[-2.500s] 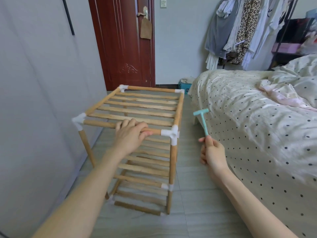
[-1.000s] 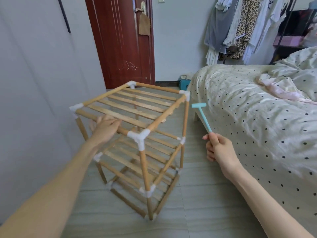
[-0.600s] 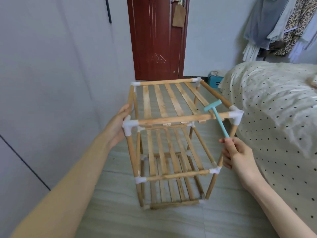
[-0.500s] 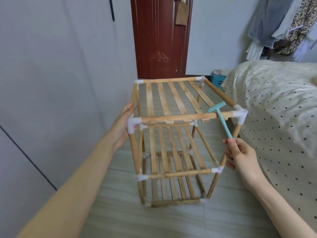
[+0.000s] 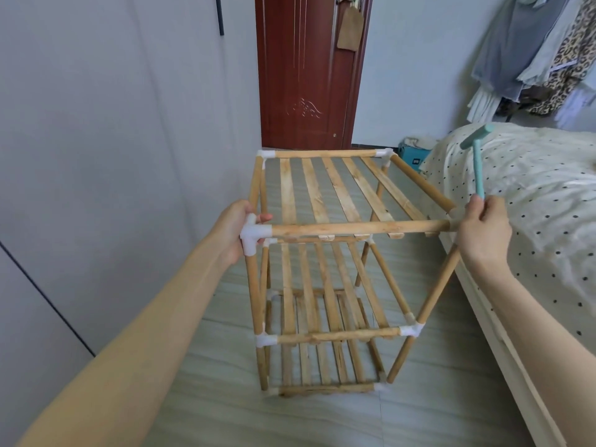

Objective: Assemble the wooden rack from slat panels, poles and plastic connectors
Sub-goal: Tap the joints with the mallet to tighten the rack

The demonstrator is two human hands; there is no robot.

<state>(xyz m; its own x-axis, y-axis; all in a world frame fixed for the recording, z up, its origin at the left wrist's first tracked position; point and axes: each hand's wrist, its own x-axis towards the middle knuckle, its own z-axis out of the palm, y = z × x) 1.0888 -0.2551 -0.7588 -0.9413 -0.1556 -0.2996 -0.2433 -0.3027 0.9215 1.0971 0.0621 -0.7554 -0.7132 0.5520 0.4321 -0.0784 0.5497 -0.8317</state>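
While the near left top corner of the wooden rack (image 5: 325, 269) is gripped by the left hand (image 5: 233, 229), fingers and thumb curled round the white plastic connector (image 5: 253, 235) there, the near right top corner is covered by the right hand (image 5: 482, 230), which rests against that corner with a small teal plastic hammer (image 5: 476, 162) pinched in its curled fingers, handle pointing up and head above the hand. Between the two hands the front top pole (image 5: 358, 228) is spanned, and the connector under the right hand is hidden, so whether it is also clasped cannot be told. Beyond the hands the top slat panel (image 5: 335, 188) is seen, made of pale, rough-grained slats running away from the grip to two more white connectors at the far corners. Below the grip two lower slat shelves are carried on round wooden poles joined by white connectors, and the rack is stood on a grey tiled floor (image 5: 419, 414). No brand or writing can be read on the rack or the hammer. To the right of the right hand a bed with a dotted cover (image 5: 532, 188) is cut off by the frame edge. Past the rack a dark red door (image 5: 306, 75) is seen, its top cut off, with a brown tag hung at the handle; a teal box (image 5: 414, 158) with an unreadable mark lies near it, and hanging clothes (image 5: 548, 53) are partly out of frame.
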